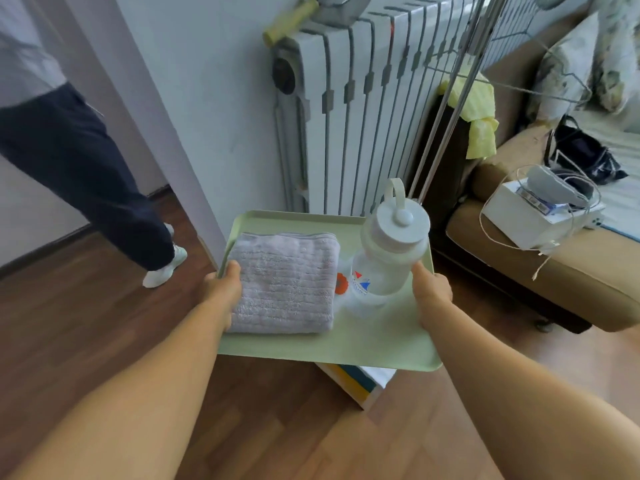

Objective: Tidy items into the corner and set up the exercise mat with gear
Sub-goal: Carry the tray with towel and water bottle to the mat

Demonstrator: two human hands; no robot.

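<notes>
A pale green tray (346,348) hangs in the air in front of the radiator, above the wooden floor. My left hand (223,289) grips its left edge, thumb lying on the folded lilac towel (284,282) that fills the tray's left half. My right hand (431,292) grips the tray's right edge, thumb on top beside the bottle. A clear water bottle (388,258) with a white lid and loop handle stands upright on the tray's right half.
A white radiator (353,109) stands straight ahead. Another person's legs (90,174) are at the left by a doorway. A brown sofa (561,271) at the right carries a white box with cables. A small white box (360,382) lies on the floor under the tray.
</notes>
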